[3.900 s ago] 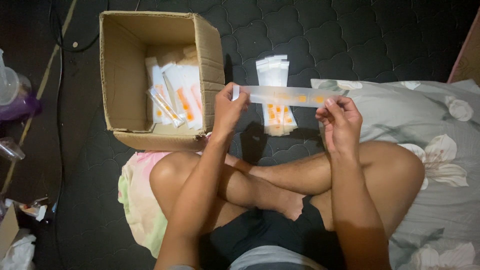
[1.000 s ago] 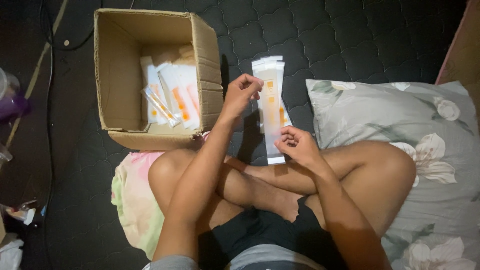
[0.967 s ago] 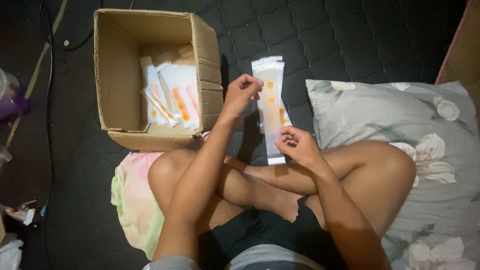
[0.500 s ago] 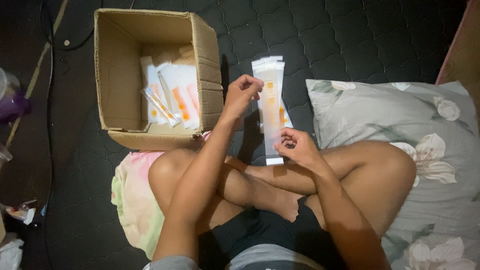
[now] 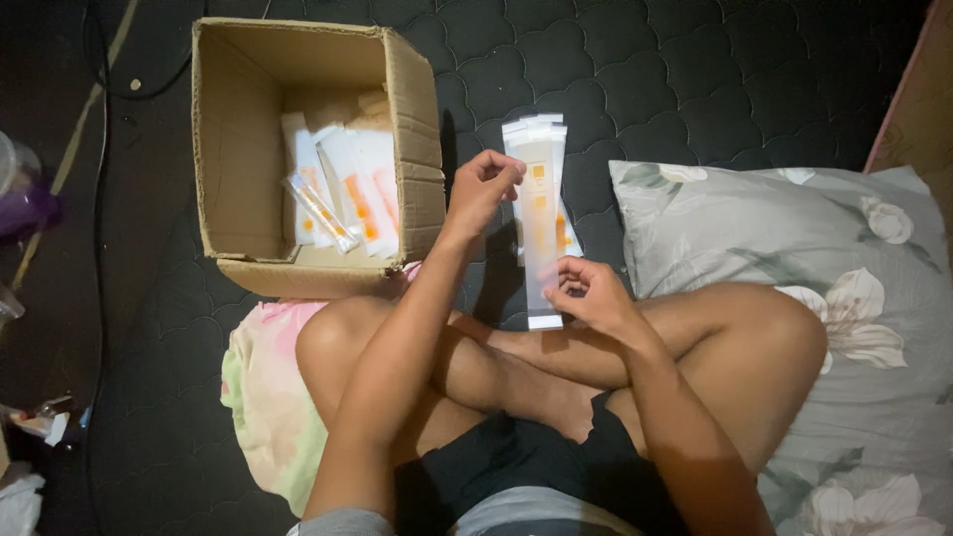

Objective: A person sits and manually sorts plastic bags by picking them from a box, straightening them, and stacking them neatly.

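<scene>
Long clear sachet strip (image 5: 542,238) held lengthwise above dark quilted mat (image 5: 695,79). Left hand (image 5: 484,187) pinching upper end, right hand (image 5: 588,294) pinching lower end. Stack of similar strips (image 5: 536,125) directly beneath. Open cardboard box (image 5: 238,149) to left, floral pillow (image 5: 794,228) to right.

A dark quilted mattress (image 5: 695,79) carried everything. An open cardboard box (image 5: 238,169) sat on it. Right of the box lay white packets (image 5: 534,129), then a flowered pillow (image 5: 874,258).
</scene>
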